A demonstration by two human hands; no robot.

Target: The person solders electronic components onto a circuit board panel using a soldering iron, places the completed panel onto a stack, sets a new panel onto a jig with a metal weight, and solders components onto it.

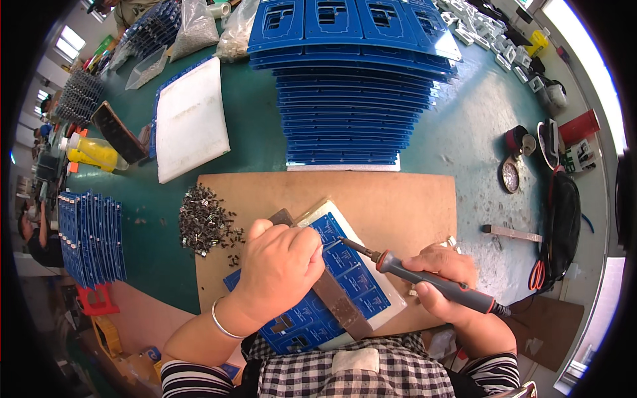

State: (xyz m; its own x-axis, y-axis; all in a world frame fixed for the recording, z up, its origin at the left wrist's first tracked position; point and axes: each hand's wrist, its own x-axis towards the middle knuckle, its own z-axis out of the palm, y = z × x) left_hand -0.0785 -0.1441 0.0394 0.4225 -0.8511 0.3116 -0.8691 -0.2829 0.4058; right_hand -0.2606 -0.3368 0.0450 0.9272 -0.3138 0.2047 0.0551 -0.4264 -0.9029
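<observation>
My right hand (443,268) grips a grey soldering iron (434,284) with orange trim. Its tip meets a blue circuit board panel (358,282) on a pale block (391,302). Closed in a pinch, my left hand (284,262) is above the panel, its fingertips close to the iron's tip; what they hold is too small to make out. A brown bar (342,308) lies across the panel, partly under my left hand. Left of that hand, a heap of small black components (202,222) rests on a brown board (431,219).
A tall stack of blue panels (352,113) rises beyond the brown board. To the left are a white slab (192,119), a yellow bottle (96,152) and upright blue panels (91,235). At right lie a metal bar (512,233), scissors (537,273) and a round tin (509,176).
</observation>
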